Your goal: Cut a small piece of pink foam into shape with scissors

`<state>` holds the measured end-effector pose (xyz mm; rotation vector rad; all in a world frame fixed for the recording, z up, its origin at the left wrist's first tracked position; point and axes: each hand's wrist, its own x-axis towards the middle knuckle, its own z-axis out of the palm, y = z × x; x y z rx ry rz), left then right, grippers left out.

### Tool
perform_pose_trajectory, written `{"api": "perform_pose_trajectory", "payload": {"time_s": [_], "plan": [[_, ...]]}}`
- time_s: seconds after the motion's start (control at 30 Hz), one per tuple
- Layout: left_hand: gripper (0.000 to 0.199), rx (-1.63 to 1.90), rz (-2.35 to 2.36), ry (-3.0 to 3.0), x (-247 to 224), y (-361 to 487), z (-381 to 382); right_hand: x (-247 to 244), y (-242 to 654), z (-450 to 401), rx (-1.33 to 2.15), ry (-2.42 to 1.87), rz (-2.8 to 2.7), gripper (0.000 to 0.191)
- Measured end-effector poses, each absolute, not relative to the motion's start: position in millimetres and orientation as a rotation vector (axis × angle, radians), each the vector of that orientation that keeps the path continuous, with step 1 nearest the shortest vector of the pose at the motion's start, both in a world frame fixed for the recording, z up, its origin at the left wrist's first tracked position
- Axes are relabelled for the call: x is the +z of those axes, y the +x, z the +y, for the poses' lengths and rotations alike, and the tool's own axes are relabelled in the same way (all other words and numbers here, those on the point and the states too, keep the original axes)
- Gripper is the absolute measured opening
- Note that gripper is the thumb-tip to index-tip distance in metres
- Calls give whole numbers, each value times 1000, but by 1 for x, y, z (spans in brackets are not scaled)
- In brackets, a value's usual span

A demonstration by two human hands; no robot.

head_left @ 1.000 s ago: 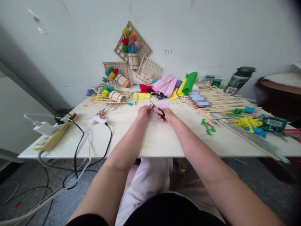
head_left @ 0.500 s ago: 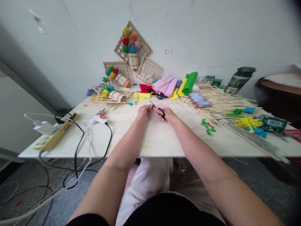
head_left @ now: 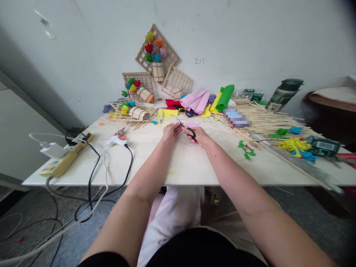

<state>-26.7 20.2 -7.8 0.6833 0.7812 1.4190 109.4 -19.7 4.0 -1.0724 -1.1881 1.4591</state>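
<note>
My right hand (head_left: 199, 136) grips black-handled scissors (head_left: 191, 133), fingers through the loops. Their blades point up and left, toward the fingertips of my left hand (head_left: 171, 132). That hand is closed in a pinch on a small pink piece of paper, now mostly hidden by the fingers and blades. Just behind the scissors, a flat pink paper scrap (head_left: 192, 124) lies on the white table (head_left: 191, 170).
Pink sheets (head_left: 196, 101) and a green roll (head_left: 225, 98) lie at the back. Bamboo sticks (head_left: 267, 118) cover the right side. Lattice panels with paper flowers (head_left: 157, 52) lean on the wall. A glue gun (head_left: 116, 141) and power strip (head_left: 65, 157) sit left.
The pink piece at my left fingertips shows less than before. Both hands and the scissors stay in nearly the same place.
</note>
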Motion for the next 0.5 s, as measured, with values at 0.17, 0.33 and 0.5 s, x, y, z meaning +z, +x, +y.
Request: {"api": "perform_pose_trajectory", "payload": {"time_s": [0.17, 0.33, 0.5], "plan": [[4, 1429, 784, 690, -8, -27, 21, 3, 109, -19, 1457, -1070, -1193, 31], [4, 1432, 784, 686, -8, -27, 21, 5, 109, -21, 1463, -1072, -1185, 29], [4, 1429, 795, 681, -8, -27, 21, 9, 108, -24, 1471, -1070, -1166, 27]]}}
